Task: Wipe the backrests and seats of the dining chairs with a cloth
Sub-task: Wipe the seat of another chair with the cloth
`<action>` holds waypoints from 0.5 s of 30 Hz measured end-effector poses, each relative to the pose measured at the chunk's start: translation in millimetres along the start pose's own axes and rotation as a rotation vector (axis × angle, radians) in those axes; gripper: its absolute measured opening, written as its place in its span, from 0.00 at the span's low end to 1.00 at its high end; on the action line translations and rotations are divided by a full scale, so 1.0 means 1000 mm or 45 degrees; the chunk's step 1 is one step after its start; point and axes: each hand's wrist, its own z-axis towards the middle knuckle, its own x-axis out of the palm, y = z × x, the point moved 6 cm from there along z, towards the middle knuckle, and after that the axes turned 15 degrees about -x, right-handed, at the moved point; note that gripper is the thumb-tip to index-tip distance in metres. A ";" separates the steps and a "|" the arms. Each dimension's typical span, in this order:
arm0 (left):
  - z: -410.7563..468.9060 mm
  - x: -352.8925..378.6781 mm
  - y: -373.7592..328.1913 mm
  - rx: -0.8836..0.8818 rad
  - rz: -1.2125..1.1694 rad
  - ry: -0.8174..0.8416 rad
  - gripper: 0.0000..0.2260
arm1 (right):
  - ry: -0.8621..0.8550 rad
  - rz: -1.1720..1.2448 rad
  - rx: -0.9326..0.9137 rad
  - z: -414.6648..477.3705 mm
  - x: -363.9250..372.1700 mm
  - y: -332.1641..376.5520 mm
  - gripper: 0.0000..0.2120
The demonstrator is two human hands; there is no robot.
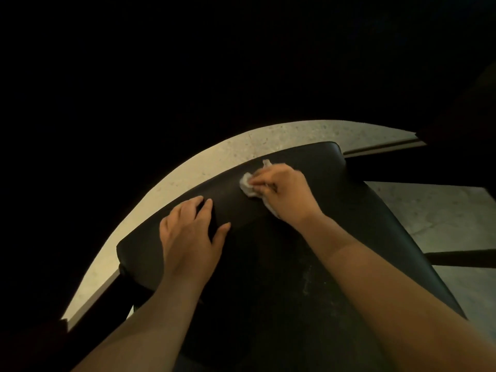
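Note:
A dark padded dining chair fills the lower middle of the view; its curved backrest (308, 159) runs from lower left to upper right, and its seat (295, 277) lies below it with pale dusty marks. My right hand (284, 191) presses a crumpled white cloth (248, 185) against the upper part of the backrest. My left hand (190, 232) lies flat on the backrest's left part, fingers spread, holding nothing.
A pale speckled round table edge (214, 154) curves just beyond the backrest. Speckled floor (434, 210) shows at the right, crossed by a dark chair rail (461, 257). Everything above and to the left is in darkness.

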 end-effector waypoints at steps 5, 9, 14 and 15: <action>0.002 0.002 0.001 -0.033 0.005 0.022 0.26 | -0.010 0.097 -0.050 -0.052 -0.013 0.001 0.09; -0.001 0.002 0.000 0.005 0.005 -0.036 0.25 | -0.163 0.169 0.064 -0.005 -0.016 -0.005 0.10; 0.000 0.003 0.001 0.007 0.024 -0.036 0.25 | -0.183 0.099 -0.014 0.013 0.001 0.000 0.08; 0.000 0.003 0.000 0.007 0.026 -0.031 0.25 | -0.156 0.100 -0.027 0.000 0.003 0.001 0.08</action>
